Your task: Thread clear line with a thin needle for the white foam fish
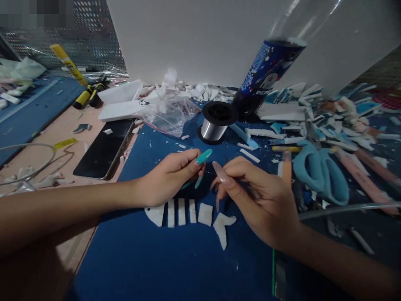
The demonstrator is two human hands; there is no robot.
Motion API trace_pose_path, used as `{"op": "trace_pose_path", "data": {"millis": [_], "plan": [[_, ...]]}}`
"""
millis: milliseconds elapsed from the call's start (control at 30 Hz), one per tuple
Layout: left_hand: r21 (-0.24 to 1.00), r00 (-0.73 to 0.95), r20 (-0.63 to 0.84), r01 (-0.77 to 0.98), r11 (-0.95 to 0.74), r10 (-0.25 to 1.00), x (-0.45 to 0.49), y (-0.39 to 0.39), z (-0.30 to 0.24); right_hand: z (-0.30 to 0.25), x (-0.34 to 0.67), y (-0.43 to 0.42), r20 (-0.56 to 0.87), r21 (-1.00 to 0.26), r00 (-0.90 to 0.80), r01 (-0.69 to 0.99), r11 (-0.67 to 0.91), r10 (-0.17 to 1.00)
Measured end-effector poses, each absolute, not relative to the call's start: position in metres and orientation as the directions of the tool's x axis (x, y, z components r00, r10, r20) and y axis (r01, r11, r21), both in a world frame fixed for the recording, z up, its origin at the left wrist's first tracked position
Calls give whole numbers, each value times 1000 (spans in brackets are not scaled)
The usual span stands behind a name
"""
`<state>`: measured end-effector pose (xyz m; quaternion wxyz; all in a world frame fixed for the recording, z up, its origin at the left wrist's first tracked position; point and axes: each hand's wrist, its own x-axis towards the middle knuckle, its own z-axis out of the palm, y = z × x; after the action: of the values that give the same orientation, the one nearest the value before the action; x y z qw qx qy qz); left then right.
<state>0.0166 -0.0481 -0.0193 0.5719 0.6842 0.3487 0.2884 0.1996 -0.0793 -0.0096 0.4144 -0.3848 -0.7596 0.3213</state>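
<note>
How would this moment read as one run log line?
left hand: pinching thin strand | right hand: pinching same strand | nearer wearer: row of white pieces on blue surface | beyond hands: upright spool

Nails (204, 156) — left hand (171, 175) teal, right hand (266, 198) pinkish beige. Cut pieces (205, 214) white, mat (150, 263) dark blue, spool (219, 122) black-rimmed — scissors handles (323, 165) light blue.

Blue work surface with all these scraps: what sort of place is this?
Probably a small handicraft workspace. The row of flat white cut pieces, the large light-blue-handled metal scissors and the black-flanged spool wound with shiny, clear-looking line suggest it.
</note>
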Motion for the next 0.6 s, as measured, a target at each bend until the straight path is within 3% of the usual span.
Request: {"op": "trace_pose_path", "data": {"millis": [600], "plan": [[944,549,59,240,-225,834,19,-51,-14,-10,200,-78,286,-777,-390,441,450,875]]}}
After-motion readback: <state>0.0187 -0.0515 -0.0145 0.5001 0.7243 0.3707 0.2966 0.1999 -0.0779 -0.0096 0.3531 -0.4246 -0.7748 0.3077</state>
